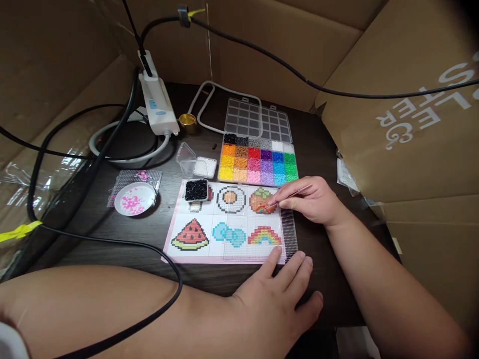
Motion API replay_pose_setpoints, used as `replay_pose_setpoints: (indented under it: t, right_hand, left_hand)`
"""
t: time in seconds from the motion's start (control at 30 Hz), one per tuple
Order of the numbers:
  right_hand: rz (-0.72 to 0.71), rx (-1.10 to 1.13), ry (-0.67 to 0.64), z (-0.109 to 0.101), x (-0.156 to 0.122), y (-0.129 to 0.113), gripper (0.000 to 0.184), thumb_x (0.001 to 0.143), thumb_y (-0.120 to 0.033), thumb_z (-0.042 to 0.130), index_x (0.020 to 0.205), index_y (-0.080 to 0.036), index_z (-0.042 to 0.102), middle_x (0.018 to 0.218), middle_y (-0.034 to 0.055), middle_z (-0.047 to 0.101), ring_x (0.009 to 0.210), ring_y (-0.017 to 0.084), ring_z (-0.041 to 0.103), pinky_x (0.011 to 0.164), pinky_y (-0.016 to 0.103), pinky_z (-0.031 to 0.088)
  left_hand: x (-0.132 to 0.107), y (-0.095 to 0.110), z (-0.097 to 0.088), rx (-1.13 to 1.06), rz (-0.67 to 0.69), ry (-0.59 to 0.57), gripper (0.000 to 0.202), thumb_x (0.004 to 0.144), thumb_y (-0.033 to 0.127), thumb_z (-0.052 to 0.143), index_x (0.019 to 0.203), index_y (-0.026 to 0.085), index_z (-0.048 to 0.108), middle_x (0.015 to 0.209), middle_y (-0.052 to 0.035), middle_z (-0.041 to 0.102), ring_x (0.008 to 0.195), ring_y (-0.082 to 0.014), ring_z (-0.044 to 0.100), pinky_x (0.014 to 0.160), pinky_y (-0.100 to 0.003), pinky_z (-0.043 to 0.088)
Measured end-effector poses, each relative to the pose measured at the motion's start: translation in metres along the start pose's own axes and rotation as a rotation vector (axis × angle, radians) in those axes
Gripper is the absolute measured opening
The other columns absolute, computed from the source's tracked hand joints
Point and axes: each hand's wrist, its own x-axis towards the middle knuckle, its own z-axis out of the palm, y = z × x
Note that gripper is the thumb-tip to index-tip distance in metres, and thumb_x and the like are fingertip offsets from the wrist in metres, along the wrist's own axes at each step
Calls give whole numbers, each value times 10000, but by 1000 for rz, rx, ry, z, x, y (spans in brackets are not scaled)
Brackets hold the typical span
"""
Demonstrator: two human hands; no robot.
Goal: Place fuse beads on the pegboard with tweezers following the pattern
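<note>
My right hand (312,202) is closed on thin tweezers (305,188), whose tips reach over the persimmon-like orange picture on the pattern sheet (175,219). Small coloured beads seem to be near the tips; exact contact cannot be made out. A clear pegboard (292,232) covers the sheet's right part and sticks out past its edge. My left hand (273,294) lies flat with fingers spread, the index fingertip touching the board's lower edge by the rainbow picture (264,235). Behind stands an open bead box (258,182) with many colours sorted into compartments.
A small tub of black beads (196,190) sits on the sheet. Left are a white dish of pink beads (135,198) on another pegboard (157,177), and white beads (205,167). A power strip (159,107), black cable (175,269) and cardboard walls (411,164) surround the table.
</note>
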Motion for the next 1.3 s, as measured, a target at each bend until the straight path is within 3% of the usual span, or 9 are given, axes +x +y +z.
replay_pose_setpoints:
  t: [0.37,0.8,1.3]
  right_hand:
    - [-6,-28,5,1,0,-3,117,800,-227,760,903,-183,794,906,80,786,825,205,759,779,315,627]
    - [8,-1,13,1,-1,-3,112,802,-243,761,895,-187,789,904,80,785,824,212,761,780,324,625]
    - [-19,26,40,-2,-2,2,97,789,-234,775,879,-202,790,885,67,785,817,222,759,759,339,621]
  left_hand:
    - [0,-1,3,5,-3,38,573,870,452,558,1401,244,503,1560,-197,333,1472,-369,222,1130,-595,53]
    - [0,0,1,8,-6,36,587,855,466,573,1400,257,513,1550,-173,363,1465,-364,236,1127,-591,132]
    - [0,1,0,-12,-9,-2,597,855,446,578,1411,250,490,1574,-209,295,1478,-369,209,1131,-589,-17]
